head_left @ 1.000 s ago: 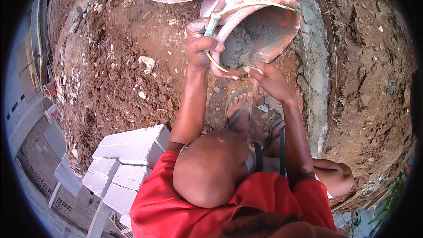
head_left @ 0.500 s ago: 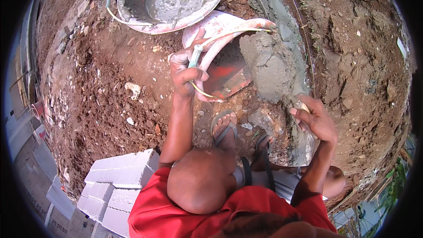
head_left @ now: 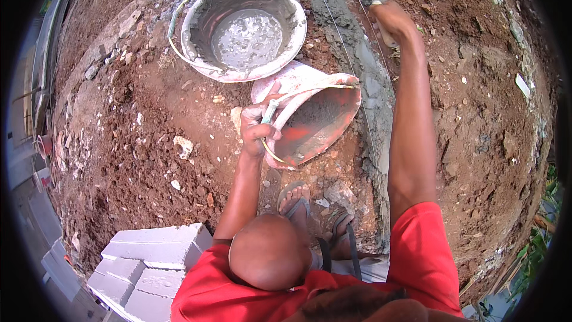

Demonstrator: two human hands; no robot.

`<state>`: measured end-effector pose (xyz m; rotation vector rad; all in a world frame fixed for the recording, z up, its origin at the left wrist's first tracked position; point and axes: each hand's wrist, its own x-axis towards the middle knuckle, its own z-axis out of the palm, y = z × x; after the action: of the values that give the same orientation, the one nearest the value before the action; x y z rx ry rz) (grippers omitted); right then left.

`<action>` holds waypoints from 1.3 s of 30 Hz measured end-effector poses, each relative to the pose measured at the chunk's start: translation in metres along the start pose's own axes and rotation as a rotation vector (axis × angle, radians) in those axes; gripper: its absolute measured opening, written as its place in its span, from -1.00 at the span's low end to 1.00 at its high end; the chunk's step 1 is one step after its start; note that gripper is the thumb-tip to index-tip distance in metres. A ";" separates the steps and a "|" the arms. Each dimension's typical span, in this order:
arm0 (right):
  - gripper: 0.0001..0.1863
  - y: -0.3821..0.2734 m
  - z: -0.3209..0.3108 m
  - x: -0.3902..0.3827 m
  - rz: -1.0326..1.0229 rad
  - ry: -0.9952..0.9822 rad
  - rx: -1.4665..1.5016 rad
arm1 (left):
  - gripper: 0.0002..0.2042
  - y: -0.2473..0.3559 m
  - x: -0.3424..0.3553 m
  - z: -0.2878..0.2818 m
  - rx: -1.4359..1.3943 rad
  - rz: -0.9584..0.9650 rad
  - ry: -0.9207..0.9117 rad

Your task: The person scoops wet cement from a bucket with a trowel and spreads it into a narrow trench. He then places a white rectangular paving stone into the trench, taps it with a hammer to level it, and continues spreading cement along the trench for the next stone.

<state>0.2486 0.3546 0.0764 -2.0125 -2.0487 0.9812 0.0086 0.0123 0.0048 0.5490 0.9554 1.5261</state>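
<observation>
My left hand [head_left: 257, 129] grips the handle and rim of a tipped, mortar-stained pink-and-white bucket [head_left: 316, 134], whose inside shows grey residue and red patches. My right hand [head_left: 391, 21] is stretched to the upper right, closed on a light-coloured trowel handle [head_left: 375, 6]; the trowel's blade is hard to make out among wet mortar. That hand is over a long strip of grey mortar [head_left: 375, 119] with thin strings running along it. An upright bucket [head_left: 244, 33] holding wet grey mix stands just beyond the tipped one.
A stack of pale blocks [head_left: 149, 256] lies at the lower left. My sandalled foot [head_left: 293, 197] is on rough brown soil [head_left: 137, 155] scattered with stones. Plants [head_left: 536, 262] line the lower right edge; a low walled area [head_left: 39, 220] shows at the far left.
My right hand has moved from the tipped bucket's lip, carrying out a lump of mortar, up along the strip to its far part. The tipped bucket's inside shows less mortar.
</observation>
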 end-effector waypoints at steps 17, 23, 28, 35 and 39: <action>-0.69 0.061 -0.004 -0.257 -0.220 0.979 0.746 | -0.41 0.007 -0.012 -0.005 0.047 0.039 0.078; -0.64 0.144 0.046 -0.249 -0.022 0.720 -0.050 | -0.29 0.003 -0.009 -0.006 0.052 0.060 0.017; -0.74 0.123 0.013 -0.346 0.129 0.368 0.750 | -0.30 0.005 -0.018 0.000 0.175 -0.026 0.070; -0.50 0.115 0.007 -0.393 0.049 -0.236 0.088 | -0.74 0.037 -0.031 0.029 0.203 0.083 0.016; -0.54 0.087 0.049 -0.329 0.125 -0.308 -0.141 | -0.58 0.039 -0.034 0.055 0.301 -0.100 -0.049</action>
<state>0.3379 0.0242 0.1109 -2.2020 -2.2191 1.2763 0.0360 -0.0055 0.0727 0.7376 1.1657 1.2813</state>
